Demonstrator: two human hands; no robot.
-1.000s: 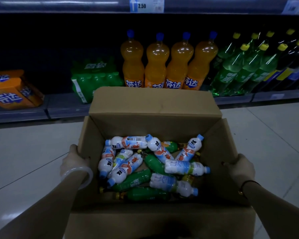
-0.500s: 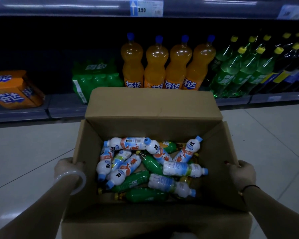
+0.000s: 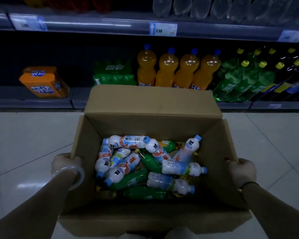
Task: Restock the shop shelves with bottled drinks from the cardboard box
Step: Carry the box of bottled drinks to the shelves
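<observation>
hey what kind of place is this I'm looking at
Most likely a shop's drinks aisle: shelf-edge price tags, a row of large orange soda bottles on the bottom shelf, and a cardboard box of small bottles.

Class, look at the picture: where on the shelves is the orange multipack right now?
The orange multipack sits on the bottom shelf, far left in the head view, apart from the green multipack to its right.

I read "2.50" beside a white up-arrow on the price tag [image 3: 163, 29] clipped to the shelf rail [image 3: 93, 25]. Other tags and the bottle labels are too blurred to read.
</observation>
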